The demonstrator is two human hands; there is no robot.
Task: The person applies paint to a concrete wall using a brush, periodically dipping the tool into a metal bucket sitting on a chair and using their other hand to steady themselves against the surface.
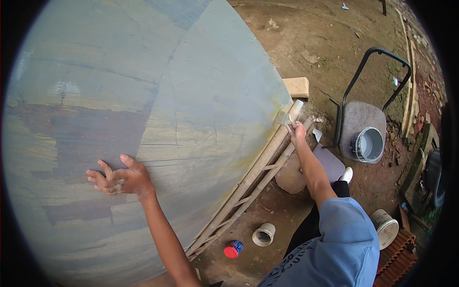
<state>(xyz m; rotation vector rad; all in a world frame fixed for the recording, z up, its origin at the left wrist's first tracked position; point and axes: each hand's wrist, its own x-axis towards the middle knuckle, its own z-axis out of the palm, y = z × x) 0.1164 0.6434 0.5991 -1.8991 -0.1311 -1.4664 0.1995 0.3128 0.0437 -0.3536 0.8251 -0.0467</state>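
Note:
A large wall [210,95], patchy with grey-blue and yellowish paint, fills the left of the view. My left hand [122,178] rests against it with fingers spread, holding nothing, beside a darker purplish-grey patch [103,129]. Farther right, my right hand [299,131] is closed on a small scraper [286,119] with a flat pale blade; a bit of red shows at its handle. The blade is at the wall's right edge, by the top of a bamboo ladder [248,184]. Fingers hide most of the handle.
A black-framed chair [362,115] on the right carries a bucket of grey paint [368,145]. Below the ladder stand a red-lidded can [233,248] and an off-white pot [264,235]. Another bucket [385,228] is near stacked roof tiles [394,258]. A pale block [296,87] adjoins the wall's edge.

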